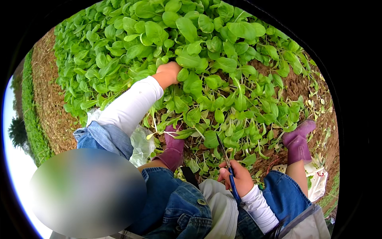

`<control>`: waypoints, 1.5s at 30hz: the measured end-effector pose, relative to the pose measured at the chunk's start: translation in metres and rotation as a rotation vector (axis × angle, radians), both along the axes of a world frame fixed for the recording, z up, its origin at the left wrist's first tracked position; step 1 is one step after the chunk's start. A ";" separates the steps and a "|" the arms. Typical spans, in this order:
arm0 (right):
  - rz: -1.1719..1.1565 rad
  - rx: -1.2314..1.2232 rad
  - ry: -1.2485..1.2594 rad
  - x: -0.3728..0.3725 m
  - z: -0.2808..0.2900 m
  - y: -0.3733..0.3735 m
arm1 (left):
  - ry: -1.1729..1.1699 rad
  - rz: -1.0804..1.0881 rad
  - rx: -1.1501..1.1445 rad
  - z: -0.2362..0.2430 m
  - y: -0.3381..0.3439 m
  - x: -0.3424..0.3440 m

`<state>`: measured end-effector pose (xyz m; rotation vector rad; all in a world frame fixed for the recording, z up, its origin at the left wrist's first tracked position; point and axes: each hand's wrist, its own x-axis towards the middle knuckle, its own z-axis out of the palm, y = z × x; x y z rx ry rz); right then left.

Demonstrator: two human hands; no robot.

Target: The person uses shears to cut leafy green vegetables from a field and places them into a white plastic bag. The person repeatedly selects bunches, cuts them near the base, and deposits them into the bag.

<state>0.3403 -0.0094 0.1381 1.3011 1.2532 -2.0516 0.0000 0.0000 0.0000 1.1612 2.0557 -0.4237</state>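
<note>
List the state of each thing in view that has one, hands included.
Left hand: in among the leaves, fingers hidden, grip unclear
Right hand: closed around the scissors
Scissors: held, blades toward the plants; open or shut unclear
Leafy plants: dense at the top, sparser between the boots
Purple boots: worn, set apart
Clear plastic bag: crumpled

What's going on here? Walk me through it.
A person is working in a bed of leafy greens. The left hand reaches in among the plants; leaves hide its fingers, so its grip can't be made out. The right hand holds blue-handled scissors, blades pointing up toward the greens. The person's purple boots are set apart, with leaves and pale stems between them.
</note>
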 end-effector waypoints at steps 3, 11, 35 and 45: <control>0.004 0.000 -0.009 0.001 0.001 -0.001 | -0.010 0.035 0.025 0.004 -0.002 0.003; 0.011 0.017 -0.021 0.003 0.002 0.000 | 0.010 -0.082 0.086 0.008 -0.002 0.014; 0.030 0.057 -0.011 0.008 0.002 -0.002 | 0.130 -0.391 0.076 0.045 -0.015 0.022; -0.104 0.131 0.169 0.065 0.062 -0.014 | -0.770 0.385 0.079 0.194 -0.029 0.097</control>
